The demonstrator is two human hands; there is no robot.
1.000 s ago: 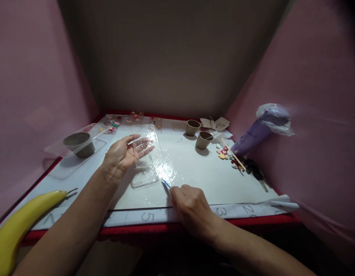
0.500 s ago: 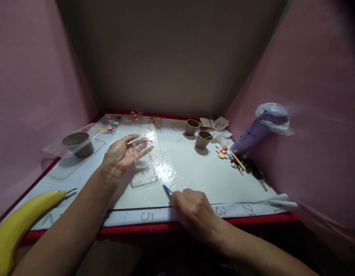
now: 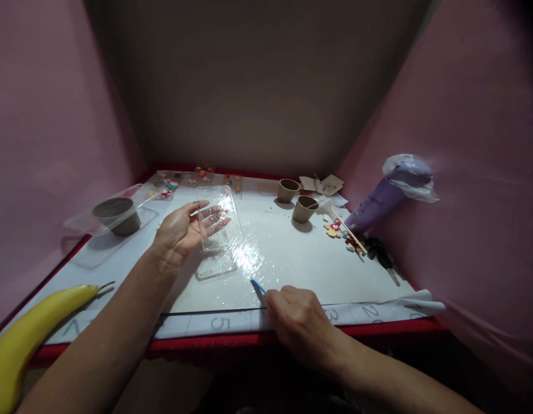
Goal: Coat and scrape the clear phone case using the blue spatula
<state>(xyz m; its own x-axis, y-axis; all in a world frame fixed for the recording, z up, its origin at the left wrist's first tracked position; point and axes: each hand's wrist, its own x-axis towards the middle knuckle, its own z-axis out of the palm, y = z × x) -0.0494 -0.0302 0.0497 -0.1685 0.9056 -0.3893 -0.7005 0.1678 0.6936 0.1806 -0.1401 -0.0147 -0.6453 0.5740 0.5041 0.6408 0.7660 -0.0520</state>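
My left hand (image 3: 177,233) holds up a clear phone case (image 3: 232,227) by its left edge, thumb in front. The other fingers are spread behind it and show through the plastic. Light glares off the case's lower right part, and its shadow falls on the white sheet (image 3: 283,270) below. Low at the front, my right hand (image 3: 298,313) is closed around a thin blue stick (image 3: 257,285). Only the stick's tip end shows, pointing up and left, apart from the case. My fist hides the rest of it.
Two brown cups (image 3: 305,209) stand at the back right, near small colourful charms (image 3: 334,230), a wooden stick (image 3: 349,231) and a purple piping bag (image 3: 369,201). On the left are a dark pot (image 3: 128,221), a clear lid (image 3: 83,221) and a yellow banana (image 3: 46,310).
My right hand has shifted slightly to the right with the blue stick, whose tip is a little farther from the case. The left hand and the case have barely moved.
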